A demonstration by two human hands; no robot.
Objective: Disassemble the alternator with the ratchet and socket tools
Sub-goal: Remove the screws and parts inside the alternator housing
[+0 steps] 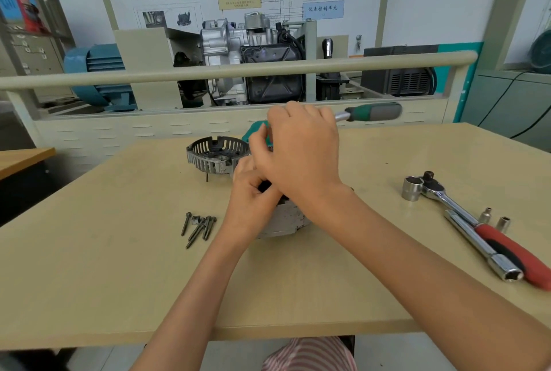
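Right hand: the right hand [298, 150] curled over the head of the green-handled ratchet [369, 112], pinching it.
Left hand: the left hand [253, 191] gripped the alternator [286, 218], mid-surface [119, 281].
Advice: keeping the body braced and the socket square probably prevented slipping.
Nearby: bolts [198, 226], the removed cover [217, 154], and the red ratchet [477, 221] lay apart.

I see a bright room with soft, even light. Shadows on the table [119, 266] are faint. The green tool handle [374, 112] looks smeared. Straight lines bend near the edges, and the corners look fuzzy.
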